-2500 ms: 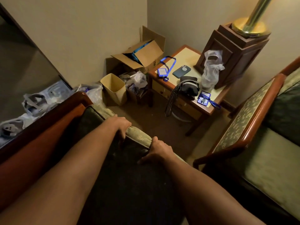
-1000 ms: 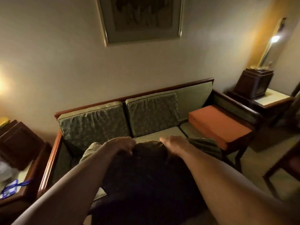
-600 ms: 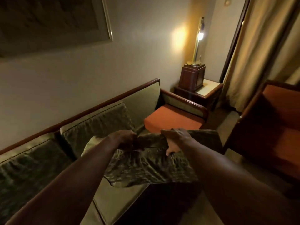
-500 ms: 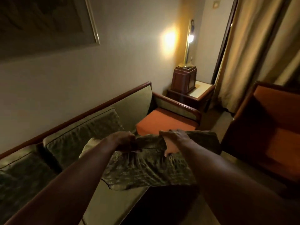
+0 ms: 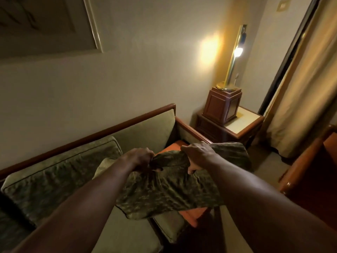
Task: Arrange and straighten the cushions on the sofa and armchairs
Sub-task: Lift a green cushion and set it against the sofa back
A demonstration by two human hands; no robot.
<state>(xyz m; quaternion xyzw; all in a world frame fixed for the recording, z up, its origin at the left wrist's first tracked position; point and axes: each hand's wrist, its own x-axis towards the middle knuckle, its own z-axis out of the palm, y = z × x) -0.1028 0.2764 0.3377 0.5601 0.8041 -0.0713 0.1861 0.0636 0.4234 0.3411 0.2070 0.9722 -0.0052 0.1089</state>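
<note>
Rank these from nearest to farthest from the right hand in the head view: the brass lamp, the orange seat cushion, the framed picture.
From the right hand, gripping the patterned cushion:
1. Orange seat cushion, on the sofa directly under the held cushion.
2. Brass lamp, up and to the right on the wooden stand.
3. Framed picture, far upper left on the wall.

Two hands show, the left hand (image 5: 140, 157) and the right hand (image 5: 197, 154), and both grip one patterned green cushion (image 5: 169, 187) held in the air. One more patterned cushion (image 5: 60, 174) leans against the back of the one sofa (image 5: 145, 128). One orange seat pad (image 5: 193, 212) shows under the held cushion. One lamp (image 5: 232, 59) stands on one dark wooden box (image 5: 221, 105), on one side table (image 5: 242, 123). One framed picture (image 5: 45, 24) hangs on the wall, and one curtain (image 5: 306, 84) hangs at the right.
</note>
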